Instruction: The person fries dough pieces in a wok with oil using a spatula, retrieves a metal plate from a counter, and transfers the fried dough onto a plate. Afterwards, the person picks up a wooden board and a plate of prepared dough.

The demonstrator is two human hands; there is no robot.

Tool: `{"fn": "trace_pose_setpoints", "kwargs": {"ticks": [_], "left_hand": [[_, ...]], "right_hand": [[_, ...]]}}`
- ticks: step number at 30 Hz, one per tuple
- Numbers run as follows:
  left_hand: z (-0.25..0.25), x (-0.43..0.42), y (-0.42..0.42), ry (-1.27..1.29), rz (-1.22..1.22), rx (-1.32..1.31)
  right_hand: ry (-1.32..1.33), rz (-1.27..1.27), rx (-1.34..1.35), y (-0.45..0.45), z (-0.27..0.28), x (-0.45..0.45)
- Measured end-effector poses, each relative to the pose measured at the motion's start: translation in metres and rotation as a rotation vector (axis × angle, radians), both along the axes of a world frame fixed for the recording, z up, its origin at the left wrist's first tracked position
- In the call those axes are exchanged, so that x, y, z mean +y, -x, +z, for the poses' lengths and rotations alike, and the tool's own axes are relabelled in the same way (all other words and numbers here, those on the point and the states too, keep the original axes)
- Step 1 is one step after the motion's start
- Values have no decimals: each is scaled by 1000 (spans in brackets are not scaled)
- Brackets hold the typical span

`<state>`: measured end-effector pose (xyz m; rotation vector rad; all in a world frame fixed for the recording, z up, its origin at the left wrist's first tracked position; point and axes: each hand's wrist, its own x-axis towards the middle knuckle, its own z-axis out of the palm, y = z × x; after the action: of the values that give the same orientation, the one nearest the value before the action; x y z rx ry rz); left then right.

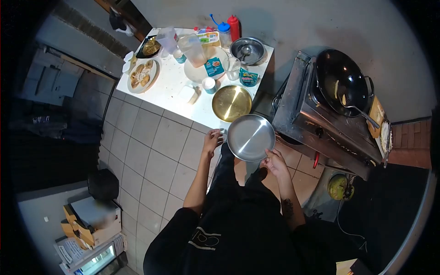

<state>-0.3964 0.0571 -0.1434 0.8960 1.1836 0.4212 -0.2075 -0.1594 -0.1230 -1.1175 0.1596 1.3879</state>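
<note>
A round silver metal plate [251, 137] is held just off the front edge of the white table [172, 103]. My right hand [276, 163] grips its lower right rim, thumb on top. Beside its left rim is my left hand [212, 141], fingers partly curled and apart, with nothing visible in them. A gold-coloured round plate [232, 103] lies on the table just beyond the silver one. Close by stand a small white-lidded tub [209, 85] and a teal packet [248, 78].
Right of the table, a stove [293, 114] bears a black wok [341, 82] with a ladle. On the table are a steel bowl [247, 50], a plate of food [143, 75], a red bottle [233, 28] and plastic jugs [192, 50]. Tiled floor [156, 146] lies left.
</note>
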Motion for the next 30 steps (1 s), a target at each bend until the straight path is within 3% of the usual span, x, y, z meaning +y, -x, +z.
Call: {"fn": "trace_pose_setpoints", "kwargs": {"ticks": [4,7,8,10,17,20,22,27,30], "left_hand": [[-28,45,-28,-13,-94,108],[-58,68,-45,-317,-43,373],[-69,73,-46,-311,-55,369],[-59,77,-52,-564,-179,560],[-36,90,-28,-400,-135,295],[-24,97,3,-455,-174,284],[-33,103,33,-358,-148,224],[40,126,99,-257,-126,41],[85,153,123,-171,-22,107]], "right_hand": [[21,-71,1,7,-11,17],[49,-130,7,6,-17,27],[56,-141,5,7,-18,30],[136,-207,-24,7,-19,36],[113,-189,-77,4,-8,60],[152,-224,-102,3,-13,67],[204,-214,-116,1,-22,68],[188,-199,-92,-3,-36,77],[185,-159,-98,-3,-42,89]]}}
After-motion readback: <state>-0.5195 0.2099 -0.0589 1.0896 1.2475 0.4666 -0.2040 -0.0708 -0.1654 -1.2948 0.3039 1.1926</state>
